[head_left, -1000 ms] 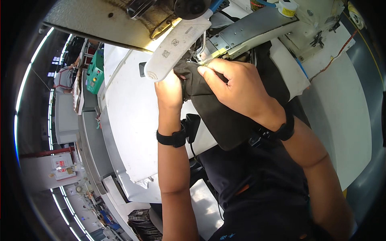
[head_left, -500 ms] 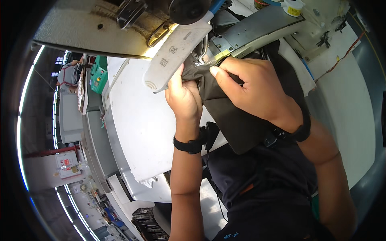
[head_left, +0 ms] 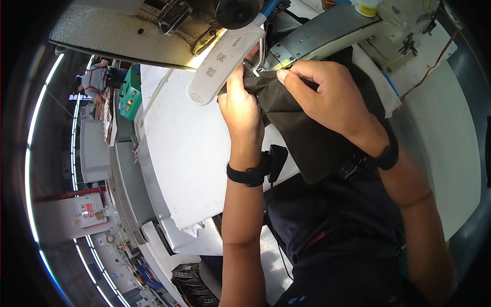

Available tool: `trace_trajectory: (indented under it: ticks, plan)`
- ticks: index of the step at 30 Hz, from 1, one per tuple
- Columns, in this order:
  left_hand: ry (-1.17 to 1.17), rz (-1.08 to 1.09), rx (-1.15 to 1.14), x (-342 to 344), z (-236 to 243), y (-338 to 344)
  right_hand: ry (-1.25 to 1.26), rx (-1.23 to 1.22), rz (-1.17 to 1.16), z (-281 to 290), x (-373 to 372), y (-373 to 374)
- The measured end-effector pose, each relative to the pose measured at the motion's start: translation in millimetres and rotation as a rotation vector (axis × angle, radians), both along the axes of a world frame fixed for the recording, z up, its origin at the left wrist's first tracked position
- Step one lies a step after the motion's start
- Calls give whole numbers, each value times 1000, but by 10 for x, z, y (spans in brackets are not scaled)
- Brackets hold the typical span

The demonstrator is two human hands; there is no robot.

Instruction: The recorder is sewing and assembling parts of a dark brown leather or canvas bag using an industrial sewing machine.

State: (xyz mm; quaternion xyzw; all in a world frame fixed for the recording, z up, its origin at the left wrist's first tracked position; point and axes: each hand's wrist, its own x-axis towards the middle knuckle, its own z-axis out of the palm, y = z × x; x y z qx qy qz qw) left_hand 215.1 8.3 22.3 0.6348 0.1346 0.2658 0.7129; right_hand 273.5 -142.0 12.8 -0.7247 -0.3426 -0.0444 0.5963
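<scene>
A dark brown fabric piece (head_left: 307, 130) with a metal zipper (head_left: 271, 73) along its upper edge hangs from both hands. My right hand (head_left: 335, 102) pinches the zipper edge between thumb and forefinger. Close to that pinch lies a shiny metal zipper slider (head_left: 257, 71). My left hand (head_left: 243, 110) is closed on the fabric's left end, its fingertips partly hidden behind the fabric and a pale grey rounded casing (head_left: 217, 71). The sewing machine's flat metal bed arm (head_left: 322, 38) lies just beyond the zipper.
The sewing machine head (head_left: 123, 30) overhangs the white tabletop (head_left: 179, 148) at upper left. A white tub (head_left: 367, 7) stands at the far right. Toward the left are a green box (head_left: 131, 92) and a person (head_left: 96, 82) in the background.
My hands and the fabric have shifted slightly up and to the right in the picture. More of the zipper teeth show around the right thumb. Both hands keep their hold.
</scene>
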Motion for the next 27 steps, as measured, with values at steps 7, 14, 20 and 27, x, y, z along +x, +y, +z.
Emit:
trace_trajectory:
  ticks: [7, 14, 20, 27]
  plan:
    - [31, 191, 156, -306, -12, -152, -99, -190, -1, 33, 5, -127]
    - [17, 96, -103, -302, -4, -68, -816, -137, -48, 103, 458, -39]
    - [34, 100, -93, -323, -16, -71, -772, -242, 228, 145, 825, 106]
    - [2, 83, -155, -312, 26, -125, -661, -133, 120, 36, 801, 196]
